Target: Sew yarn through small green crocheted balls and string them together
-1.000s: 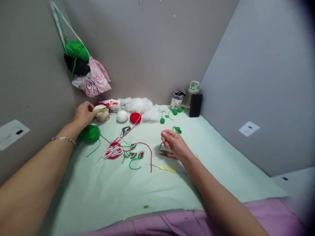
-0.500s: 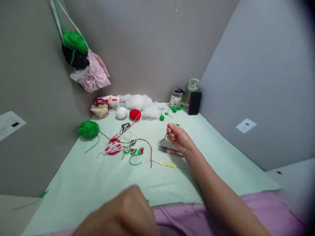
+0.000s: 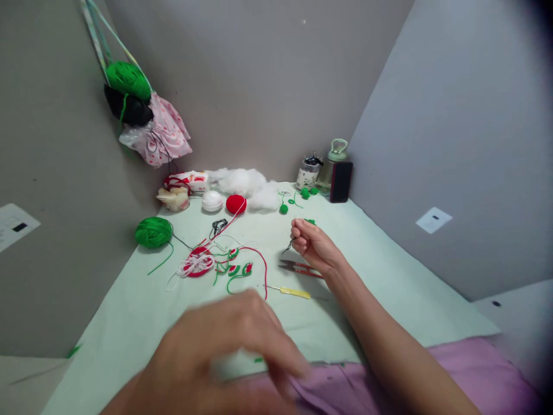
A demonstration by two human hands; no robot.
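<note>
The right hand (image 3: 313,245) hovers just behind and above the scissors (image 3: 300,267). Its thumb and forefinger are pinched shut on a short black thread (image 3: 288,246), whose loose end hangs down to the left of the scissors' tips. The left hand (image 3: 224,351) is close to the camera, well in front of the scissors and to their left. It is smeared by motion, so I cannot tell whether it is open or closed on something.

The thread is thin and held only at the fingertips. A slight slackening would probably let it slip, and it would be hard to find on the surface (image 3: 389,288) among the tangle of red yarn (image 3: 261,262) left of the scissors.

The scissors lie right under the right wrist, so a lowered wrist could press on them or knock them aside. The yellow hook (image 3: 294,293) lies just in front of the scissors, between the two hands. The fast-moving left hand could sweep it away, or catch the red yarn and drag along the small crocheted pieces (image 3: 235,268).
</note>
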